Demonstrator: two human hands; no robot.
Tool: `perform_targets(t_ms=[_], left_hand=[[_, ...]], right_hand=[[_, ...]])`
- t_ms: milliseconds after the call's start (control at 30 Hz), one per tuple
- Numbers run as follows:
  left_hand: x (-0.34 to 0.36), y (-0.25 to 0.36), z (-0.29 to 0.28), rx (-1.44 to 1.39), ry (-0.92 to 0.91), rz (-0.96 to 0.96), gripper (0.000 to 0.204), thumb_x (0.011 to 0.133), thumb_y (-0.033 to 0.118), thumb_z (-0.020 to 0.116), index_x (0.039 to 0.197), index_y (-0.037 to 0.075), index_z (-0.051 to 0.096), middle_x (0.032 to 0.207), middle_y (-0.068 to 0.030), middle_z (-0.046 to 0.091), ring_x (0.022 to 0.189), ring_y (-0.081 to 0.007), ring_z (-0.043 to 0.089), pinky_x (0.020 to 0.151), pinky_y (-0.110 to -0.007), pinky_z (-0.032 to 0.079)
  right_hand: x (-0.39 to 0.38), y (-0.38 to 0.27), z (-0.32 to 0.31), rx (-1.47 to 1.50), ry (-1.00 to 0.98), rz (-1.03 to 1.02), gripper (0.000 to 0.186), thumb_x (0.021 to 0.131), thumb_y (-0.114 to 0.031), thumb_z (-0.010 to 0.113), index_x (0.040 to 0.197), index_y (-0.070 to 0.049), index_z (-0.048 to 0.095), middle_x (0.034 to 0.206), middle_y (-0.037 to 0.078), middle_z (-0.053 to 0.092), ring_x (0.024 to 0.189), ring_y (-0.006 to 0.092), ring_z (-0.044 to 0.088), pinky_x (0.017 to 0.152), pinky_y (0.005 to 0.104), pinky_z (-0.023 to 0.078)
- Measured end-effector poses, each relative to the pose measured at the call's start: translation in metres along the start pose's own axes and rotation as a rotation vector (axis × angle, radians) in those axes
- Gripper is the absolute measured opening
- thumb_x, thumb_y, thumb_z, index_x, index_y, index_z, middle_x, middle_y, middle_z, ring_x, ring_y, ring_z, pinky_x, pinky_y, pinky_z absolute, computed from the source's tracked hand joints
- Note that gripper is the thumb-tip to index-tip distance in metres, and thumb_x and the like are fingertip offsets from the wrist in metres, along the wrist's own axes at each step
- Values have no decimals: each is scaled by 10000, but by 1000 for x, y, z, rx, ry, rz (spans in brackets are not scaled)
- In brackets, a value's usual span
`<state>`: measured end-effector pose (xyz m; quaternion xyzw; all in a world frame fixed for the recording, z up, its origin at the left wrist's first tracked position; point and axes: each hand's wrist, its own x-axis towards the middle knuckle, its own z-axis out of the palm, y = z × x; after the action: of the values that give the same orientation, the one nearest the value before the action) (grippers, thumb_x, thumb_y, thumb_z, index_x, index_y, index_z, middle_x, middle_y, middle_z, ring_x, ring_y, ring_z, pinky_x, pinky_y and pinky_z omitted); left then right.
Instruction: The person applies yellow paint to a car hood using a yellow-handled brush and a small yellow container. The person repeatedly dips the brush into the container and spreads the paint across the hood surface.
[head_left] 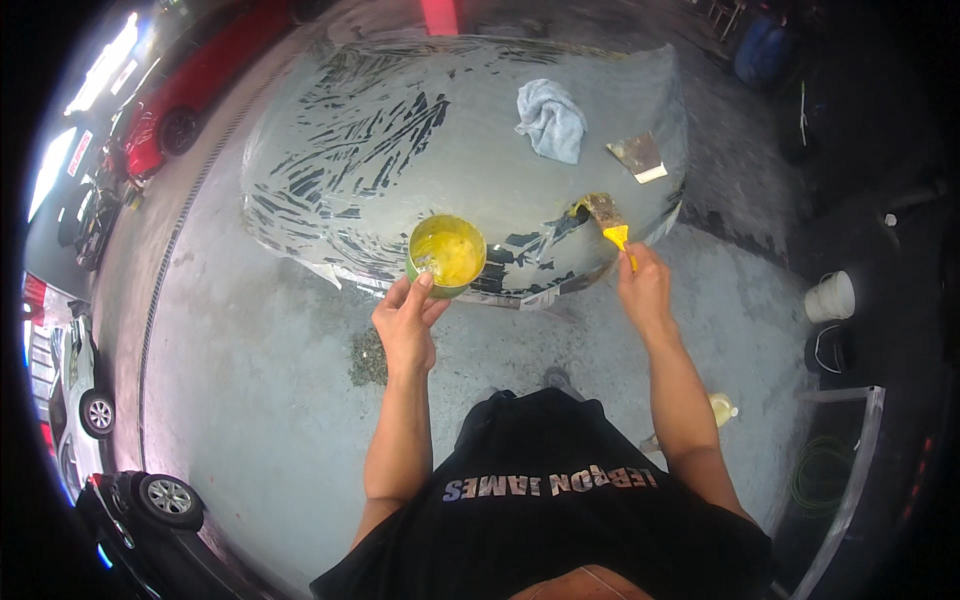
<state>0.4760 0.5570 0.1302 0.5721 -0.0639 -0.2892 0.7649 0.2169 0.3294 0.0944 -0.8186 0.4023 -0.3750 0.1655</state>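
My left hand [406, 325] is closed around the lower edge of a round can [457, 291], its thumb near the rim. Smeared yellow stuff [445, 252] lines the inside of the can. My right hand [645, 290] grips the yellow handle of a flat paintbrush [606, 214]. Its dark bristles point away from me, at a dark patch on the near right part of a large, film-covered car panel [480, 150]; whether they touch it I cannot tell. Beyond the brush lie a crumpled light-blue cloth [552, 120] and a flat brownish piece [638, 156] with a pale edge.
Wrinkled clear film [350, 150] covers the panel's left side, with dark streaks showing. A red car [195, 85] stands far left, a white car [85, 385] and a black car [160, 520] nearer. At right are a white bucket [831, 297] and a metal frame [868, 430].
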Motion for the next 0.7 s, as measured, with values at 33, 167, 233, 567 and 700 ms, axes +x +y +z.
perform_targets(t_ms=[33,167,233,567,700], left_hand=[[-2,1,-1,-4,5,5,461,948,217,780,1229,-105,607,1019,-142,723,799,-210,730,768,-365,636],[-5,-3,-11,10,29,10,462,953,226,774,1234,-97,602,1028,-145,722,811,-216,734,770,-368,632],[-7,-2,-16,-1,26,11,465,954,231,771,1237,-94,597,1031,-147,722,813,-220,734,769,-368,631],[-24,1,-30,-38,81,50,537,937,222,795,1265,-151,590,1053,-182,723,837,-231,747,794,-358,629],[-23,-2,-35,-50,86,51,543,941,218,789,1273,-153,572,1038,-187,724,834,-233,747,794,-362,630]], right_hand=[[-2,-1,2,0,-22,-16,125,947,-39,656,1056,15,686,950,251,685,881,473,670,769,518,537],[-17,7,12,-31,-69,-40,125,952,-46,650,1063,-3,688,973,239,684,885,466,673,764,520,540],[-13,11,10,-67,-58,-26,128,954,-56,652,1069,-16,691,981,230,683,886,461,676,764,522,544],[-1,7,5,-109,-57,22,143,953,-69,648,1081,-15,686,1014,227,674,906,452,680,784,530,548],[9,21,13,-133,-47,-11,141,944,-65,656,1073,-14,682,1012,234,672,907,460,674,785,533,546]])
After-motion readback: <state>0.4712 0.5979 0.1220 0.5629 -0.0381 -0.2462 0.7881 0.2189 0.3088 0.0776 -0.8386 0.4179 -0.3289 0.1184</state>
